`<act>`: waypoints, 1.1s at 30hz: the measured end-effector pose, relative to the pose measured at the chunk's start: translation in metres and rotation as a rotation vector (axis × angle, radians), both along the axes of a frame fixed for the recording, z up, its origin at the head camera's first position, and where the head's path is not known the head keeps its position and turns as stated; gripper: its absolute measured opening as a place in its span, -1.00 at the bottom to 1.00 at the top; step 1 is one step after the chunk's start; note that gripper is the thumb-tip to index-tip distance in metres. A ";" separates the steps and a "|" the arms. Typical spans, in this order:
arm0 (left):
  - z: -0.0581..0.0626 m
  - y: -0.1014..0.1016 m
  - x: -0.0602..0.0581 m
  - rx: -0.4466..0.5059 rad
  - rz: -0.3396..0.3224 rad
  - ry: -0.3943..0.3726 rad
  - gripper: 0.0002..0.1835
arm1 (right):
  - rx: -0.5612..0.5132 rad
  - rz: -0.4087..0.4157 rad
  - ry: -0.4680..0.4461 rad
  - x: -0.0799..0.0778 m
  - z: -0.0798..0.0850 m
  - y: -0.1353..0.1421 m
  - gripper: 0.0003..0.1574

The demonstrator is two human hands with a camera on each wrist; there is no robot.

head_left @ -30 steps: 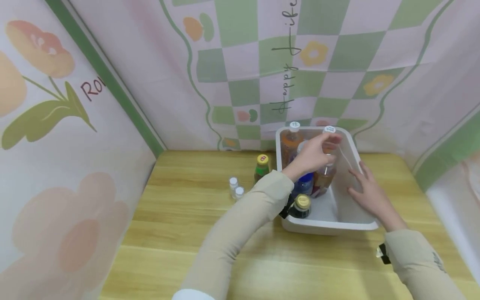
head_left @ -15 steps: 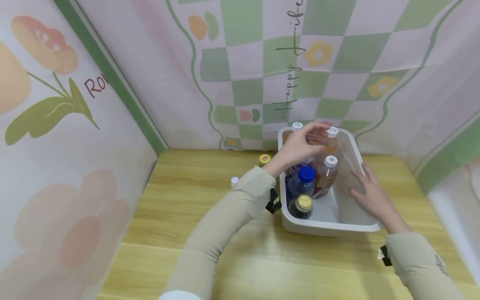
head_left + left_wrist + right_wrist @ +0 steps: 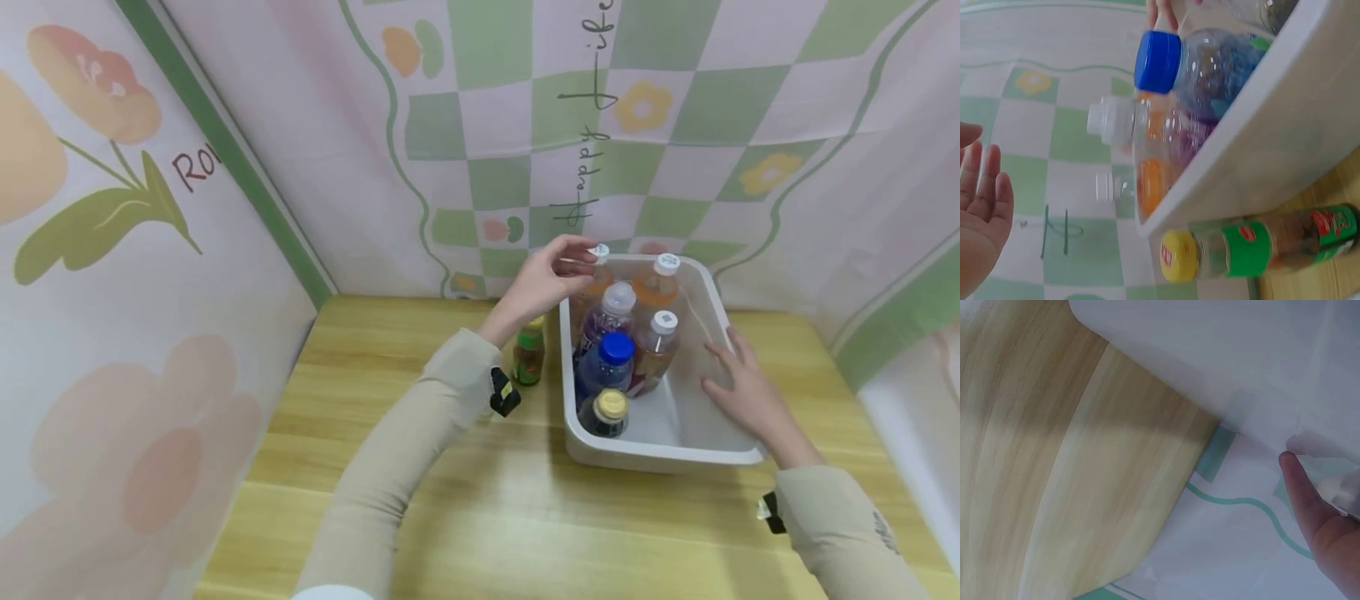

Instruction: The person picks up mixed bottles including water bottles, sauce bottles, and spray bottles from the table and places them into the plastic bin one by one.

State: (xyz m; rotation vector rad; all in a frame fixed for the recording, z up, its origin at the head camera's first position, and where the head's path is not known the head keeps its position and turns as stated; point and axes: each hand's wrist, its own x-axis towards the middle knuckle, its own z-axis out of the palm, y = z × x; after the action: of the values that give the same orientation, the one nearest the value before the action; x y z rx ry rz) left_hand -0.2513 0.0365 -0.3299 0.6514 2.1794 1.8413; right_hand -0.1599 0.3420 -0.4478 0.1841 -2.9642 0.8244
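Just past the left rim of a white plastic bin point(image 3: 660, 454), my left hand point(image 3: 540, 279) hovers with loosely bent fingers and nothing in them. In the left wrist view its palm and fingers point(image 3: 988, 187) appear apart from the bottles. My right hand point(image 3: 750, 400) rests over the bin's right rim, thumb and index finger inside; a straight finger point(image 3: 1304, 494) touches the outer wall. Inside stand a blue-capped bottle point(image 3: 615, 350), a purple-labelled bottle point(image 3: 617, 307), white-capped drink bottles such as one at the right point(image 3: 662, 337), and a gold-capped jar point(image 3: 611, 408).
A yellow-capped bottle with a green label point(image 3: 1244, 250) stands on the wooden table point(image 3: 487, 517), left of the bin and partly behind the left wrist. A patterned cloth point(image 3: 487, 125) hangs behind the table.
My left hand has moved left from above the bottles to beyond the bin's left rim, uncovering them. Its sleeve now hides the small white-capped bottles. The right hand has stayed on the rim.
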 end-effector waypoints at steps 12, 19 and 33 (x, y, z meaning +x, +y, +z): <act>-0.010 -0.033 -0.009 -0.061 0.084 0.001 -0.51 | 0.011 -0.004 -0.026 0.002 -0.001 0.001 -0.28; -0.025 -0.046 -0.012 -0.080 0.110 -0.011 -0.50 | 0.012 -0.003 -0.019 0.003 -0.001 0.002 -0.29; -0.059 -0.056 -0.017 -0.123 0.140 -0.087 -0.44 | 0.021 0.002 -0.007 0.001 0.002 -0.001 -0.29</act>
State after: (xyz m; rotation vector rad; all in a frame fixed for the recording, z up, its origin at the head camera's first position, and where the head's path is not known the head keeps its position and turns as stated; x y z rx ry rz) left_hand -0.2682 -0.0194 -0.3889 0.3959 2.3114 1.7467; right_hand -0.1584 0.3414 -0.4455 0.1854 -2.9803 0.7956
